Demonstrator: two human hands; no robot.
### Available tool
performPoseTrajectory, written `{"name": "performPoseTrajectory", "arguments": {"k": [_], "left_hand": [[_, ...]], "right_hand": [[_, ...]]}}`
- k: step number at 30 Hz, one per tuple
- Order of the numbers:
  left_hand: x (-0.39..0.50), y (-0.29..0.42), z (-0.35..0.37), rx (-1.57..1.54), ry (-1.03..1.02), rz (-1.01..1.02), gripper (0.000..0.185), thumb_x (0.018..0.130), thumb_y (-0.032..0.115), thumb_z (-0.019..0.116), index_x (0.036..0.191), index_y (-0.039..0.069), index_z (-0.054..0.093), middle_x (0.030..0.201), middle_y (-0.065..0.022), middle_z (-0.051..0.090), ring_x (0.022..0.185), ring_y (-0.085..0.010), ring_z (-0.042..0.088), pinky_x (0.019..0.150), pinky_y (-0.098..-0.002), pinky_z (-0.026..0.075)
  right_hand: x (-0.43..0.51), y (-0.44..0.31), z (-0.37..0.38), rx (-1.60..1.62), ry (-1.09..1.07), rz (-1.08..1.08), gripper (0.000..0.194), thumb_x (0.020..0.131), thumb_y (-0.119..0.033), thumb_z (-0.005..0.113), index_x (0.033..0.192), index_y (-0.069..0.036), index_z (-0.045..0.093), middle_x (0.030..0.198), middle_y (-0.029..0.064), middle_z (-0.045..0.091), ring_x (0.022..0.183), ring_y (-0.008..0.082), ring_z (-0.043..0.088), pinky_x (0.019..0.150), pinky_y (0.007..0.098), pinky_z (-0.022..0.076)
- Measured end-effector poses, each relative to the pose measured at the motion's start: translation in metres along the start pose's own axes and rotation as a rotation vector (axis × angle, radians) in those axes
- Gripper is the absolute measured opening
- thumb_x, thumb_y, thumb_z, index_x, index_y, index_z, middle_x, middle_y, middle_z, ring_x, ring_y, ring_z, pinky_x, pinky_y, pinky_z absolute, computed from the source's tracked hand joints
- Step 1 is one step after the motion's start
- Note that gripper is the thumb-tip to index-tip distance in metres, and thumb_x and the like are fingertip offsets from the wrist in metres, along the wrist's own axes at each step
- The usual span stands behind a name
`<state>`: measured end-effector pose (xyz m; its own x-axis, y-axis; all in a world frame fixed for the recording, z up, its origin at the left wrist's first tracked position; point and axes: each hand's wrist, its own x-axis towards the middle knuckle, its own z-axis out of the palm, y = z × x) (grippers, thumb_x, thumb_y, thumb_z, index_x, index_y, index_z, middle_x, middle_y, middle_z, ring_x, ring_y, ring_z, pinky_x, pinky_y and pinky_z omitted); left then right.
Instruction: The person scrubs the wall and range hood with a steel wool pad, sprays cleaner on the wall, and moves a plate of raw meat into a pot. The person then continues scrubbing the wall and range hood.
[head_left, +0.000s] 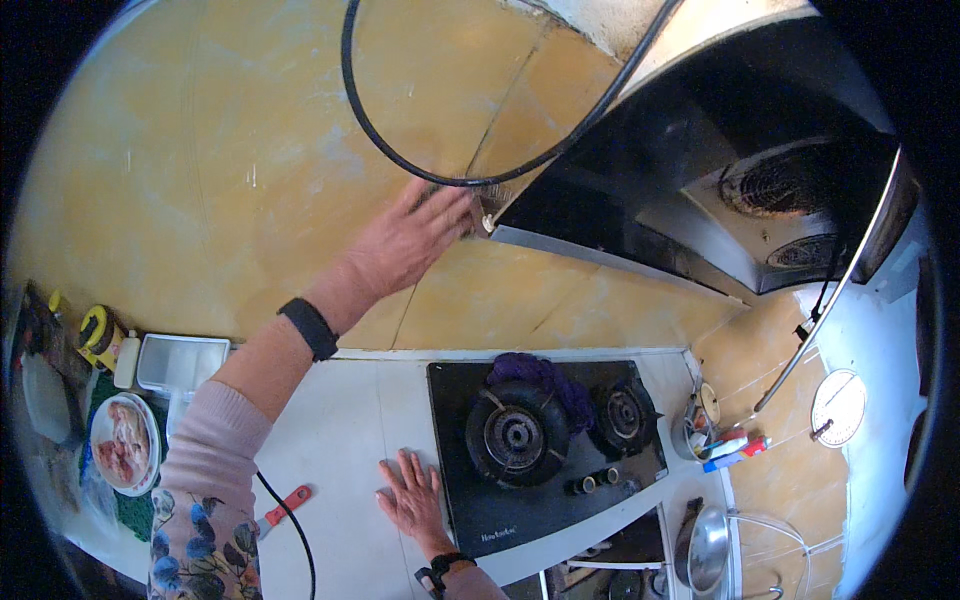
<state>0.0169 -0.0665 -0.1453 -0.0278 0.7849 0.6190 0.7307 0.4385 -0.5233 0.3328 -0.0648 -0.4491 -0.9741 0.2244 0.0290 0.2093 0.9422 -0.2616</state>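
Note:
My left hand (416, 240) reaches up to the yellow wall (262, 150), its fingers blurred at the left corner of the black range hood (600, 180). Something small and dark shows at the fingers; whether they hold it, I cannot tell. A black cable (382, 142) loops down just above them. On the white countertop (337, 420) my right hand (411, 499) rests palm down, fingers spread and holding nothing, beside the left edge of a black gas hob (495, 517). A scraper with a red handle (289, 506) lies left of that hand. Both wrists wear black bands.
Purple netting (544, 382) lies on the hob by the burners. At the left stand a plate of raw meat (124, 442), a clear plastic container (184, 360) and a yellow-and-black container (99, 330). A metal pot (690, 439) holding items and a steel pan (709, 547) are at the right.

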Motion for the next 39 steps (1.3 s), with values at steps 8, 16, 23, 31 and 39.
{"name": "performPoseTrajectory", "arguments": {"k": [8, 16, 23, 31, 39], "left_hand": [[0.006, -0.016, -0.002, -0.022, 0.189, -0.114, 0.047, 0.092, 0.024, 0.056, 0.137, 0.013, 0.059, 0.158, -0.0035, 0.041, 0.151, -0.0225, 0.027, 0.125, -0.0553, 0.016], [-0.018, -0.002, -0.005, -0.08, 0.002, 0.03, 0.045, 0.092, 0.023, 0.057, 0.134, 0.011, 0.062, 0.155, -0.0042, 0.044, 0.151, -0.0229, 0.027, 0.126, -0.0528, 0.015], [0.013, -0.023, 0.003, -0.086, 0.22, -0.135, 0.044, 0.089, 0.02, 0.057, 0.131, 0.01, 0.063, 0.155, -0.0057, 0.043, 0.153, -0.0245, 0.024, 0.125, -0.0548, 0.015], [-0.024, -0.026, -0.015, -0.059, 0.01, -0.018, 0.047, 0.092, 0.025, 0.055, 0.138, 0.014, 0.06, 0.156, -0.0013, 0.043, 0.151, -0.0228, 0.026, 0.126, -0.0524, 0.013], [-0.006, 0.002, 0.004, 0.088, 0.035, -0.013, 0.047, 0.094, 0.032, 0.05, 0.137, 0.016, 0.061, 0.152, -0.0019, 0.049, 0.15, -0.0231, 0.029, 0.127, -0.0531, 0.012]], "right_hand": [[0.001, 0.001, 0.002, -0.019, 0.014, -0.011, 0.064, 0.097, -0.05, 0.053, 0.155, -0.028, 0.039, 0.165, 0.0107, 0.025, 0.152, 0.0342, 0.022, 0.117, 0.0616, 0.0197], [0.005, -0.001, -0.003, -0.037, -0.009, -0.012, 0.062, 0.096, -0.049, 0.054, 0.152, -0.025, 0.042, 0.165, 0.0117, 0.026, 0.151, 0.0349, 0.023, 0.117, 0.0616, 0.0205], [0.002, 0.002, 0.002, 0.003, -0.006, -0.011, 0.064, 0.096, -0.049, 0.054, 0.154, -0.026, 0.04, 0.166, 0.0127, 0.022, 0.153, 0.0334, 0.019, 0.118, 0.0597, 0.0145], [0.005, -0.001, 0.001, -0.01, -0.028, 0.01, 0.062, 0.096, -0.05, 0.054, 0.153, -0.028, 0.041, 0.166, 0.0116, 0.024, 0.153, 0.0346, 0.021, 0.118, 0.062, 0.0157], [0.004, 0.002, 0.006, -0.033, -0.052, 0.02, 0.064, 0.097, -0.051, 0.051, 0.155, -0.027, 0.038, 0.167, 0.0111, 0.021, 0.154, 0.0329, 0.02, 0.119, 0.0614, 0.0137]]}}
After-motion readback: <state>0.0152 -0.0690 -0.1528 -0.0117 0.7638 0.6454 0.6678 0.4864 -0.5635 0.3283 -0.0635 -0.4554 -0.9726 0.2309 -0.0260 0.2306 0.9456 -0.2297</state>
